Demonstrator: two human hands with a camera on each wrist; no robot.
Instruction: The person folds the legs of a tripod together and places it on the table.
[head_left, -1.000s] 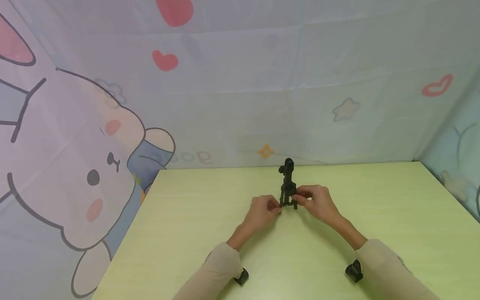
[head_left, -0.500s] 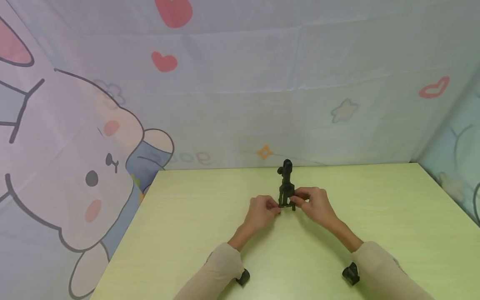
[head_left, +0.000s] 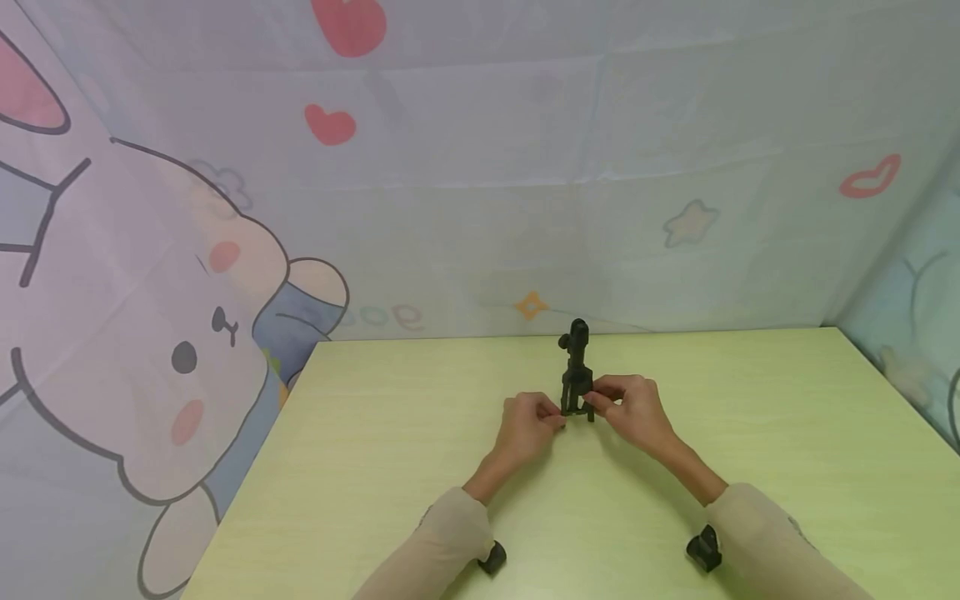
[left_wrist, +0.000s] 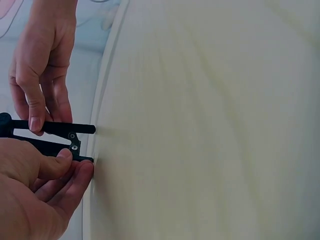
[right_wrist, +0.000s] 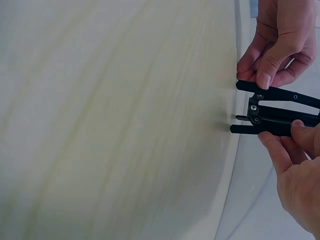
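Observation:
A small black tripod [head_left: 577, 358] stands upright near the back of the table, its legs close together and a knob at the left of its head. My left hand [head_left: 525, 429] pinches the left leg low down, near the foot. Higher up, my right hand [head_left: 633, 408] grips the right leg between thumb and fingers. In the left wrist view, a tripod leg [left_wrist: 82, 128] and screwed braces [left_wrist: 73, 142] show between the two hands. The right wrist view has the tripod's legs [right_wrist: 280, 93] slightly apart, feet at the tabletop.
The pale yellow-green table [head_left: 375, 467] ends at a hanging cloth [head_left: 480, 217] printed with hearts and a rabbit, close behind the tripod. Black wrist devices [head_left: 492, 557] sit under the beige sleeves [head_left: 772, 533].
My left hand has shifted slightly to the right, and the left leg stands a little closer in. The right hand keeps its grip in nearly the same place.

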